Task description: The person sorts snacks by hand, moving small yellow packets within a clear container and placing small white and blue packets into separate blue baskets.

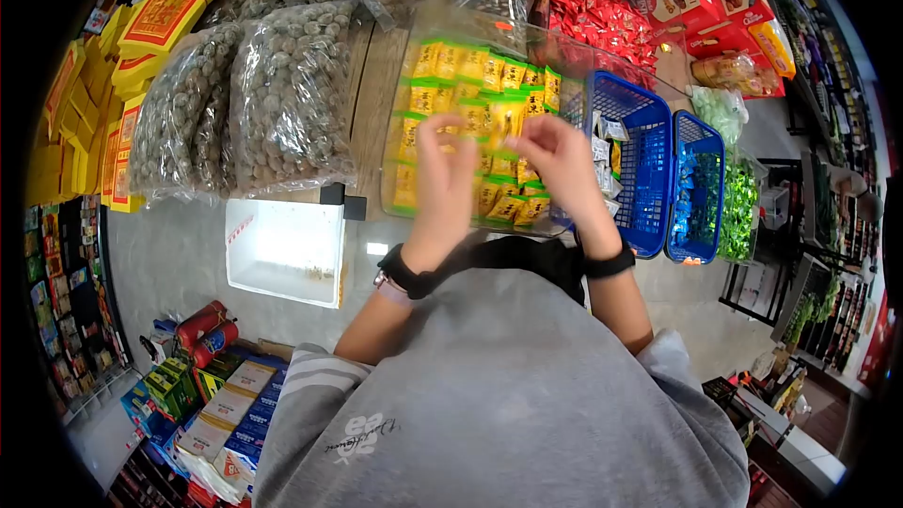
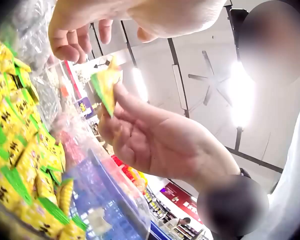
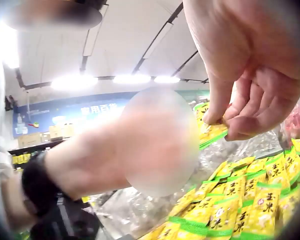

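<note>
Yellow packet (image 3: pixel 212 136) sits pinched in your right hand (image 1: pixel 562 162), above a clear tray (image 1: pixel 391 167) whose near edge faces you. Open air parts it from your loosely bent, empty left hand (image 1: pixel 447 174); rightward a blue basket (image 1: pixel 649 169) stands close, leftward a bulging bag (image 1: pixel 292 99).

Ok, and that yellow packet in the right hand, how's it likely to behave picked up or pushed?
The yellow packet is probably light, since the right hand holds it up in just a pinch. It looks thinly wrapped, so it may crinkle. Its flat green end suggests sliding rather than rolling.
</note>
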Available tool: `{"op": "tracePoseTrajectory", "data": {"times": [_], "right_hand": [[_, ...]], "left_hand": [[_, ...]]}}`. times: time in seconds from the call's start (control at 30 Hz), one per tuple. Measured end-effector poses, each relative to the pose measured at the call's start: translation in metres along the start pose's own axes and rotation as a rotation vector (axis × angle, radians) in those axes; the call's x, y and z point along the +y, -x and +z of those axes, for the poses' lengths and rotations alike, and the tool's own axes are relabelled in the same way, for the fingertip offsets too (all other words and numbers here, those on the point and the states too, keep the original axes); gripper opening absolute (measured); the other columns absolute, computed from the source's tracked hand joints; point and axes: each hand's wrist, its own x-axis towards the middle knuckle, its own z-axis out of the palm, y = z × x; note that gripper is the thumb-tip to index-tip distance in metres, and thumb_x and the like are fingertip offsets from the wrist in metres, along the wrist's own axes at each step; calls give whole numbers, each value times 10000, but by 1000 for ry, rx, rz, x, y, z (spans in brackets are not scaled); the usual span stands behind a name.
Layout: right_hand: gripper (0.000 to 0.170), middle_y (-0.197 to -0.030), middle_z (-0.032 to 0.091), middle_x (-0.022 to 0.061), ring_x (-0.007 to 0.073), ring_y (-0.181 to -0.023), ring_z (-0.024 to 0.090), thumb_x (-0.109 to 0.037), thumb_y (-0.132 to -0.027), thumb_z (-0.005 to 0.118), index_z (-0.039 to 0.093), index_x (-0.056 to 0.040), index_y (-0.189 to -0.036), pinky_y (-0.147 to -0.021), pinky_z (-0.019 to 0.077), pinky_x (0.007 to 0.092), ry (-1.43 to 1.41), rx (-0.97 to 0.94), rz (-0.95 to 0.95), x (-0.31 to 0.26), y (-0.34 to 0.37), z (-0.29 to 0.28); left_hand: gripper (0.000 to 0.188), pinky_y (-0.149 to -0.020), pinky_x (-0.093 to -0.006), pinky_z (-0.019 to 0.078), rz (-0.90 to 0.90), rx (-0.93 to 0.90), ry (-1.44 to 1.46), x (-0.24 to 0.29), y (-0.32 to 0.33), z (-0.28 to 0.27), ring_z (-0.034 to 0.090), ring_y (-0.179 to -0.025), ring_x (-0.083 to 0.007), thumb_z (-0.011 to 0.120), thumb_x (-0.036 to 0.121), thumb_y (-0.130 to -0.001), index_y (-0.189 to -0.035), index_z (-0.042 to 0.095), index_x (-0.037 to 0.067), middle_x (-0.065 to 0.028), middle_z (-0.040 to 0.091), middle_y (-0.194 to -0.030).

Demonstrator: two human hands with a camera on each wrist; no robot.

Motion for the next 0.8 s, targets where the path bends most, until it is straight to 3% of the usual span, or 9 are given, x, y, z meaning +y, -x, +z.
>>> {"op": "tracePoseTrajectory", "data": {"times": [0.03,0.1,0.23,0.3,0.37,0.57,0.63,0.67,0.8], "right_hand": [[313,-770,688,150,183,-666,668,-211,-762,774,663,46,-902,-612,513,319,9,103,-22,6,-21,3],[330,-722,684,157,194,-637,677,-240,-757,770,678,62,-854,-592,517,323,-6,118,85,7,-60,4],[320,-639,667,148,209,-575,663,-247,-750,762,691,63,-785,-587,521,338,169,117,134,45,-119,19],[300,-675,675,83,146,-537,654,-202,-800,764,678,79,-858,-523,526,251,284,121,164,53,-125,29],[289,-671,672,100,141,-510,643,-193,-787,771,676,76,-831,-509,516,268,311,138,134,55,-124,32],[273,-654,654,113,134,-571,647,-225,-815,730,665,40,-831,-546,504,288,478,290,-36,18,-103,26],[285,-632,631,98,124,-582,629,-246,-846,688,650,36,-831,-550,490,279,237,275,-62,-8,-79,14],[191,-633,603,63,110,-574,600,-149,-890,583,617,20,-808,-532,471,265,197,178,-84,-19,-61,4],[168,-764,601,31,104,-698,608,1,-870,421,581,-28,-827,-576,479,241,-72,315,-39,-16,12,-56]], "left_hand": [[240,-871,-288,407,6,-7,7,4,-3,-4,475,-974,-145,438,163,-998,-1199,432,33,-60,496,-1103],[234,-871,-296,412,-47,-82,14,14,-10,-13,476,-977,-145,449,152,-989,-1190,439,33,-63,500,-1125],[284,-786,-281,423,39,-176,4,18,-17,-21,490,-944,-173,531,142,-937,-1186,464,24,-84,494,-1131],[284,-800,-290,416,48,-210,-12,17,-17,-25,490,-963,-186,544,106,-918,-1179,468,25,-90,490,-1137],[238,-778,-282,413,100,-207,-95,16,-16,-27,509,-952,-142,523,101,-939,-1164,480,32,-62,529,-1135],[236,-767,-279,418,183,-257,-177,14,-13,-23,516,-949,-157,539,79,-918,-1146,493,39,-72,529,-1125],[229,-764,-282,420,205,-272,-194,18,-12,-21,520,-948,-163,542,75,-913,-1136,502,42,-74,530,-1122],[223,-760,-285,423,226,-273,-211,19,-11,-19,524,-946,-168,545,71,-908,-1127,510,45,-76,531,-1120],[166,-767,-303,433,230,-310,-242,18,-8,1,551,-931,-200,547,68,-907,-1068,535,31,-88,559,-1052]]}}
